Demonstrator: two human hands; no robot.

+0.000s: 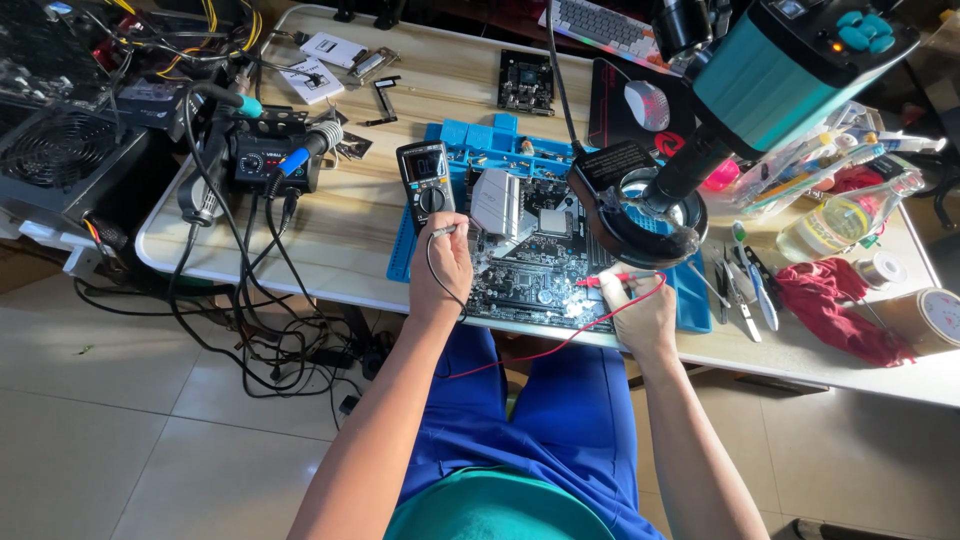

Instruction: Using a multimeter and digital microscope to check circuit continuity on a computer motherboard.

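Head view looks straight down on a person seated at a table (330, 250), both hands on a motherboard (530, 260) that lies on a blue mat (470, 135) at the near edge. The left hand (440, 265) is clenched around a black probe (443, 231), whose tip points up and away toward the board's left side, just below the multimeter (428, 180). The right hand (640, 305) pinches a red probe (600, 281) between thumb and fingers; its long axis runs nearly level, tip pointing left over the board's lower right part. Whether either tip actually touches the board I cannot tell. A red lead (560, 345) sags from the right hand across the lap toward the left; a black lead (432, 270) loops beside the left wrist.

The board lies between the two hands, its long side running left to right, with a silver heatsink (495, 200) and the socket (553, 222) above the hands. The right hand sits nearer the microscope (760, 80), whose ring light (640, 215) hangs over the board's right end. The meter stands upright on the mat, just beyond the left fingers.

Further off: a soldering station (262, 155) with its cables at left, tweezers (735, 295) and a red cloth (835, 305) at right, a bottle (840, 220), a mouse (647, 103), and a smaller circuit board (525, 80) well apart at the back.
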